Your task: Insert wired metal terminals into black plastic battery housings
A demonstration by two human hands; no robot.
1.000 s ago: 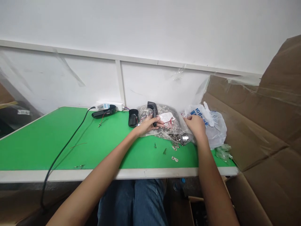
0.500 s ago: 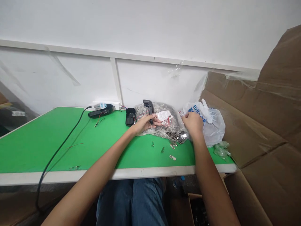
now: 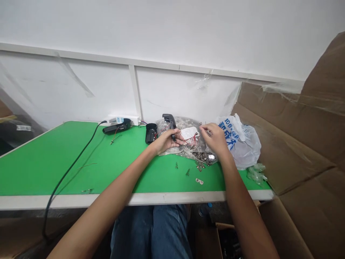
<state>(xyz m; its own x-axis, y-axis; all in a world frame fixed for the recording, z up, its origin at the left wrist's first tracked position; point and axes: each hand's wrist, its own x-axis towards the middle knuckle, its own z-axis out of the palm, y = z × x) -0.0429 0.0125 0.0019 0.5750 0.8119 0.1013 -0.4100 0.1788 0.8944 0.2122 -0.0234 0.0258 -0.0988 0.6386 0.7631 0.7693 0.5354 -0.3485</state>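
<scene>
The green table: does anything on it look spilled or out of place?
Possibly: small metal pieces lie scattered on the green table in front of the clear bag, and a white scrap lies closer to the front edge. They look strayed from the metal heap behind them.

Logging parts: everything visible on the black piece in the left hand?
The black piece looks like hard plastic, hook-shaped: a slim, near-upright stem with its top bending leftward. The left hand holds its lower part, in front of the see-through bag. Finer detail is too small to tell.
</scene>
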